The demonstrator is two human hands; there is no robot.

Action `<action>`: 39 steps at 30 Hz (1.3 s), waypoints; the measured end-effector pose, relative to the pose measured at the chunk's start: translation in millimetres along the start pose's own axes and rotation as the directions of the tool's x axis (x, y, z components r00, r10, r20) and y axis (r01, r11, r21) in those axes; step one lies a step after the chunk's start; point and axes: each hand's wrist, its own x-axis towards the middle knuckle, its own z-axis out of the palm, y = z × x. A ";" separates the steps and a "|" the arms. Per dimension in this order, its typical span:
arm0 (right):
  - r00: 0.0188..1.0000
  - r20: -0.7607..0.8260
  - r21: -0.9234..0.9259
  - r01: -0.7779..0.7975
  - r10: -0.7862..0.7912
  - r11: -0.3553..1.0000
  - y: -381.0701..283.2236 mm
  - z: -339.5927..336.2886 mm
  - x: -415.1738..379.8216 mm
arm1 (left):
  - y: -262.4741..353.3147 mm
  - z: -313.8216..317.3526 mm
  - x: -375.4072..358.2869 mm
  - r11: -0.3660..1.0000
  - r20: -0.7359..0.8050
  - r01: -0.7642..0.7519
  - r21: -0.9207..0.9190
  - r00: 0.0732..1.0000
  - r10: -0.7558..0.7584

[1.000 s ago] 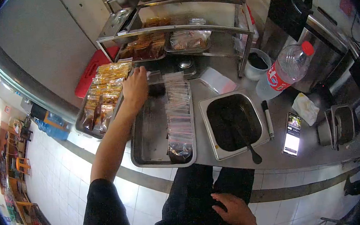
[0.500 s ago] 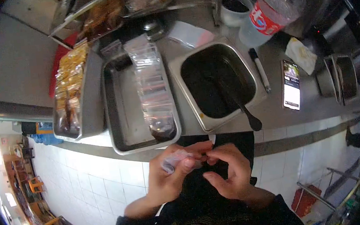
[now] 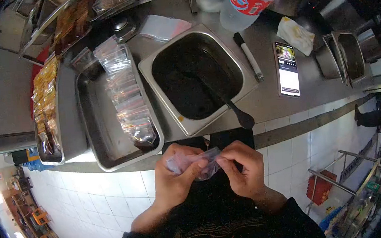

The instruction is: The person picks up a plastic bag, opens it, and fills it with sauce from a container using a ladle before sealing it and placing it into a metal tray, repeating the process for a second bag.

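My left hand (image 3: 172, 180) is closed around some small clear plastic bags (image 3: 182, 162), low in front of my body. Thumb and fingers of my right hand (image 3: 245, 171) pinch the edge of a bag at the right side, and both hands touch. Just beyond them, a shallow steel tray (image 3: 93, 144) holds a row of filled zip bags (image 3: 126, 95) along its right side. To its right stands a square steel container (image 3: 179, 120) of dark contents. A black spoon (image 3: 240, 114) leans in it, its end over the near rim.
At left, a steel container (image 3: 69, 126) holds many yellow sachets (image 3: 45, 91). A flat plastic packet (image 3: 164, 27), bottle (image 3: 244, 6), marker (image 3: 249, 58), phone (image 3: 287, 70) and crumpled tissue (image 3: 296, 36) lie or stand on the counter. Steel pans (image 3: 342, 56) sit at right.
The view has shifted, so the counter items appear farther left and higher. My right fingers have closed onto the bag's edge, and more of the bag shows between my hands.
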 end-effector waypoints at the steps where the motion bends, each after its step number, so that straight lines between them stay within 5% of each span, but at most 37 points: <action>1: 1.000 -0.004 0.015 -0.020 0.020 1.000 1.8 -1.3 -1.5 | 0.5 2.1 0.2 0.999 -0.023 0.033 0.002 0.999 -0.033; 10: 0.989 -0.146 0.059 -0.027 0.036 0.998 14.1 -7.6 -11.9 | -13.2 -4.1 -0.2 0.974 0.055 0.024 0.224 0.998 -0.037; 14: 0.943 -0.249 0.203 -0.173 0.222 0.964 25.3 -9.5 -22.6 | -10.7 -2.3 -0.1 0.983 0.024 0.078 0.165 0.996 -0.083; 20: 0.946 0.139 0.036 -0.299 0.292 0.953 34.9 -23.9 -37.9 | -22.5 6.1 3.7 0.999 -0.070 0.040 0.032 0.997 -0.037; 23: 0.945 -0.183 0.047 -0.269 0.273 0.962 19.7 -14.2 -26.2 | -24.7 4.4 6.4 0.945 0.034 -0.056 0.323 0.998 0.047; 26: 0.977 -0.122 0.062 -0.166 0.173 0.984 6.0 -17.6 -15.0 | -23.1 3.3 9.0 0.856 0.178 -0.098 0.507 0.984 0.007; 29: 0.990 0.136 0.037 0.023 -0.028 0.999 15.1 -18.8 -11.9 | -23.5 1.0 10.3 0.857 0.291 -0.073 0.509 0.952 -0.091; 30: 0.978 0.207 0.096 -0.028 0.007 0.995 21.1 -20.7 -16.9 | -23.0 -1.7 10.9 0.865 0.320 -0.061 0.498 0.940 -0.118; 33: 0.997 0.063 0.157 -0.050 0.040 0.986 22.7 -14.4 -18.2 | -15.1 -8.2 9.8 0.850 0.335 -0.044 0.524 0.929 -0.158; 36: 0.996 0.040 0.104 -0.079 0.075 0.991 25.0 -16.5 -16.4 | -13.6 -8.8 8.9 0.902 0.207 0.031 0.431 0.970 -0.132; 39: 0.975 0.202 -0.063 -0.082 0.093 0.995 15.9 -22.4 -6.7 | -19.0 -10.8 12.8 0.869 0.227 -0.120 0.481 0.974 0.009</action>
